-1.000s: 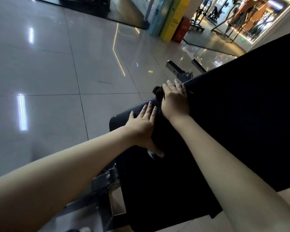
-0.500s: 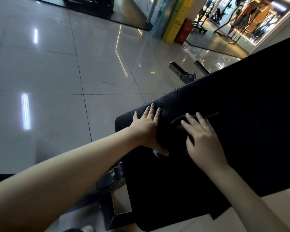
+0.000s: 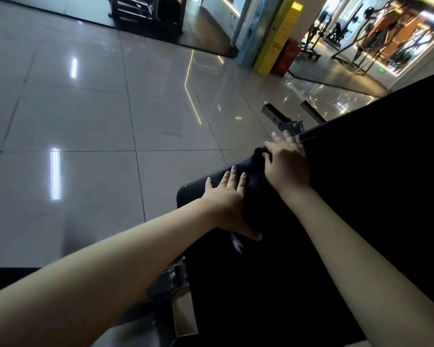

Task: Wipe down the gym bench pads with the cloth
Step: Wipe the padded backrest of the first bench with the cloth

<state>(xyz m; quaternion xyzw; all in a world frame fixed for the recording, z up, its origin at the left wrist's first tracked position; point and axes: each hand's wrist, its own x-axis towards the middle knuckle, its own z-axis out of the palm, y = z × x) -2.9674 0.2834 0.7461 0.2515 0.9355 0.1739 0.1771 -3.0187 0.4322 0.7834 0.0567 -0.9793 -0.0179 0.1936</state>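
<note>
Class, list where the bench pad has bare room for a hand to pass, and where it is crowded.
Free: the stretch of bench pad right of the right forearm, and the near part between both forearms. Crowded: the pad's far-left edge, where left hand, cloth and right hand sit close.

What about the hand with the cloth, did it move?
Yes. The right hand pushed the cloth away across the bench pad to its far edge.

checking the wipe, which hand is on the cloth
The right hand, at the bench pad's far edge, presses the dark cloth bunched by its thumb. The left hand lies flat on bare pad near the corner, no cloth seen under it.
</note>
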